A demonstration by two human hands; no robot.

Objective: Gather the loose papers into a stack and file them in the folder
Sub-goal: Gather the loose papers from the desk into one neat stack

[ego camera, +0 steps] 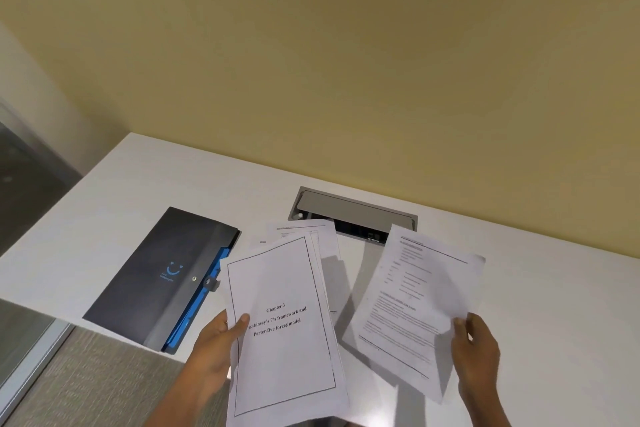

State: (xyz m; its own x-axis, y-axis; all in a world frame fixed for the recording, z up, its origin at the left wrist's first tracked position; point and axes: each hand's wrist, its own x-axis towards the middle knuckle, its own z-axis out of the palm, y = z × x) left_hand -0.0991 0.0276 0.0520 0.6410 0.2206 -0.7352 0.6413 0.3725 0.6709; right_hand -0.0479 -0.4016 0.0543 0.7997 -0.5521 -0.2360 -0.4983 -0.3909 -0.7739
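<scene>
My left hand (221, 333) grips a stack of printed papers (284, 340) by its left edge; the top sheet is a bordered title page reading "Chapter 3". My right hand (474, 343) pinches a single text-covered sheet (415, 305) at its right edge, lifted and tilted off the desk, just right of the stack. More loose sheets (311, 236) lie flat on the white desk behind the stack, partly hidden by it. The dark folder (162, 274), closed with a snap tab and blue dividers showing along its right edge, lies on the desk to the left.
A grey cable-access hatch (353, 211) is set into the white desk (138, 191) behind the papers. A yellow wall rises at the back. The desk's front-left edge drops off to carpeted floor (90, 378) and a glass partition at the left.
</scene>
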